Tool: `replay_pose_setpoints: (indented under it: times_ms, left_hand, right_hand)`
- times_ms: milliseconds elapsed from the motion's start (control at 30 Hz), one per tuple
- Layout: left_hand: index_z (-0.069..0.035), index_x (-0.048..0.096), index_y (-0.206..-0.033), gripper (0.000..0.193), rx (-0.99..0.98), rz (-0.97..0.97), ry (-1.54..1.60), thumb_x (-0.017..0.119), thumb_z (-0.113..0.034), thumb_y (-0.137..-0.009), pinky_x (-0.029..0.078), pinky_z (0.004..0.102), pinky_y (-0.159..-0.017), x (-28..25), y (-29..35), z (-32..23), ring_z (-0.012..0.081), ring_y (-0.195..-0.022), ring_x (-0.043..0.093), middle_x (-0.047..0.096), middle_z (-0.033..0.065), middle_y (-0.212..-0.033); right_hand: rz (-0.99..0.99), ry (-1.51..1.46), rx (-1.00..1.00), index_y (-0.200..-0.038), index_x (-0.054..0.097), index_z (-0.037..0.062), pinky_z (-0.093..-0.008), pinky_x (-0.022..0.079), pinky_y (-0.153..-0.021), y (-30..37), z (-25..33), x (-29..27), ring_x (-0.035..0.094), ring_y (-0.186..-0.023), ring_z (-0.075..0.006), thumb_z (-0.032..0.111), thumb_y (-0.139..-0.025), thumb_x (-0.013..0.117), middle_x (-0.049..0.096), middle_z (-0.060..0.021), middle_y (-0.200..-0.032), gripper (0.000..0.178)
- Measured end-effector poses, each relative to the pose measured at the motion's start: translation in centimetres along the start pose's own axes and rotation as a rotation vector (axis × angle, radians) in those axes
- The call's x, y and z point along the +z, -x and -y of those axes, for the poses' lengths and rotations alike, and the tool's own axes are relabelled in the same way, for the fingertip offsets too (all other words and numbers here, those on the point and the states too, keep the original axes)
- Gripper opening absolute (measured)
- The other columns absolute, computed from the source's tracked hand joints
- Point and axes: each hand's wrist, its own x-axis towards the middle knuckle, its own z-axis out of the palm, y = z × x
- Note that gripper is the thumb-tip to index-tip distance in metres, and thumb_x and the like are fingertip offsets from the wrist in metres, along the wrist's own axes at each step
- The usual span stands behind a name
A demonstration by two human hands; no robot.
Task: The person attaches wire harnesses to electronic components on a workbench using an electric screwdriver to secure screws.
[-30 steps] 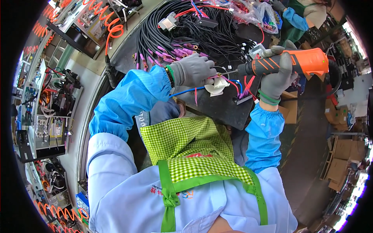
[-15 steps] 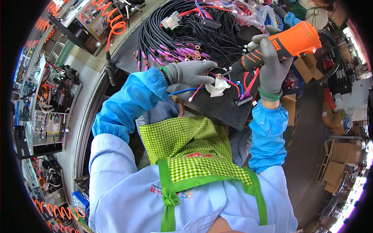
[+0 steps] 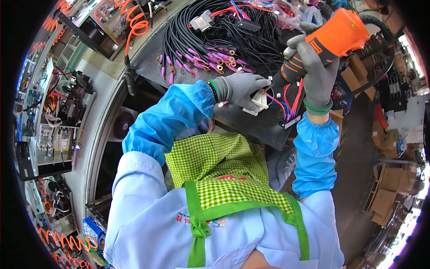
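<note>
My right hand (image 3: 319,74), in a grey glove, is wrapped round an orange and black power screwdriver (image 3: 342,33) whose dark nose points down and left. Just left of that nose, my gloved left hand (image 3: 244,89) has its fingers closed on a white plastic part (image 3: 261,102). The left fingertips cover some of the part and hide where the tool's tip meets it. Blue, purple and red wires (image 3: 293,101) run beside the white part to a small flat connector (image 3: 290,122).
A thick coil of black cables (image 3: 188,33) lies on the dark table (image 3: 244,127), ending in several purple-sleeved ring terminals (image 3: 219,60). A metal connector block (image 3: 201,21) rests on it. Clear plastic bags (image 3: 300,15) lie behind. An orange coiled cord (image 3: 136,29) hangs at left.
My left hand has shifted right, closer to the screwdriver's nose, and the white part now sits tilted in its fingers. The screwdriver has moved slightly, its rear end higher.
</note>
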Motion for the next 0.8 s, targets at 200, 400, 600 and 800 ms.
replay_pose_setpoints:
  times_ms: [200,400,600,800]
  left_hand:
    - [-0.005,0.049,-0.122,0.077,-0.062,0.005,-0.075,0.078,-0.05,-0.067,0.043,0.0481,-0.09,0.2,0.8,-1.2,0.0337,-0.107,0.056,0.056,0.0126,-0.114]
    - [-0.004,0.047,-0.127,0.078,-0.177,-0.066,-0.06,0.079,-0.044,-0.068,0.049,0.0445,-0.085,0.6,1.3,-2.0,0.0352,-0.108,0.058,0.053,0.0146,-0.125]
    - [-0.005,0.043,-0.137,0.086,-0.168,-0.049,-0.059,0.078,-0.042,-0.067,0.05,0.0445,-0.087,0.5,1.6,-2.0,0.0359,-0.104,0.06,0.055,0.0137,-0.123]
    - [-0.004,0.046,-0.129,0.079,-0.139,-0.097,-0.071,0.077,-0.043,-0.069,0.049,0.0447,-0.087,1.0,1.6,-2.2,0.0356,-0.105,0.059,0.054,0.0139,-0.122]
  right_hand:
    - [-0.005,-0.087,0.021,-0.116,0.056,-0.0044,-0.0295,0.054,-0.066,-0.5,-1.0,0.5,0.064,-0.071,-0.0137,0.007,-0.085,0.062,0.067,-0.0076,-0.083,0.033]
    - [-0.113,-0.158,0.088,-0.121,0.054,-0.0019,-0.0283,0.053,-0.064,-0.4,-1.1,0.9,0.063,-0.069,-0.0137,0.008,-0.086,0.064,0.065,-0.0089,-0.082,0.038]
    - [-0.088,-0.093,0.05,-0.103,0.061,-0.001,-0.0265,0.052,-0.061,-0.6,-1.6,1.5,0.061,-0.065,-0.0122,0.005,-0.085,0.065,0.063,-0.0061,-0.077,0.02]
    - [-0.119,-0.069,0.033,-0.113,0.054,-0.0016,-0.0297,0.051,-0.06,-0.6,-1.3,2.1,0.061,-0.066,-0.0171,0.009,-0.087,0.059,0.063,-0.0095,-0.079,0.029]
